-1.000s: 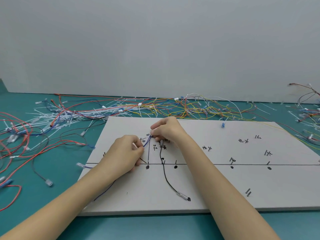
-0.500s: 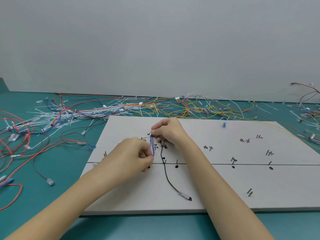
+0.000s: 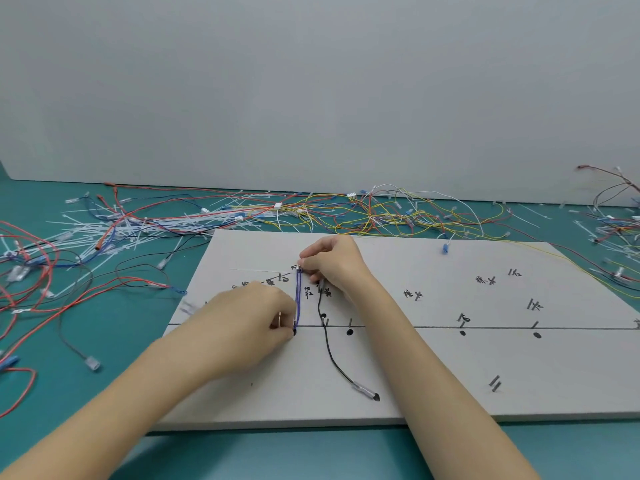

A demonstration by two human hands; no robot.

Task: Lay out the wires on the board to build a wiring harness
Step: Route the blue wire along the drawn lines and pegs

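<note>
- Two hands work on the board (image 3: 450, 375) in the head view, the only view there is. The board lies on a green table (image 3: 346, 455), a little to the right of the picture's middle.
- The blue wire (image 3: 298, 296) runs as a doubled strand, nearly straight, from 12 o'clock to 6 o'clock, on the left half of the board. Its far end is under the right hand, its near end under the left hand.
- The right hand (image 3: 332, 261) has its fingertips closed in a pinch on the far end of the blue wire, at a small written mark.
- The left hand (image 3: 242, 323) is curled, and its fingertips pinch the near end of the blue wire just at the long black line (image 3: 485, 328) drawn across the board, beside a black dot.
- The black wire (image 3: 329, 344) already lies on the board, just at 3 o'clock from the blue one. It curves toward 5 o'clock and ends in a clear terminal (image 3: 363, 390).
- I judge that the step is to seat the blue wire between its two marks. To do it well, keep the strand lightly tight, keep the far end fixed while the near end is pressed down, and do not let it cross the black wire.
- The loose wires (image 3: 381, 213) and the white ties (image 3: 114, 233) lie on the table at 11 and 12 o'clock from the board, well apart from both hands.
</note>
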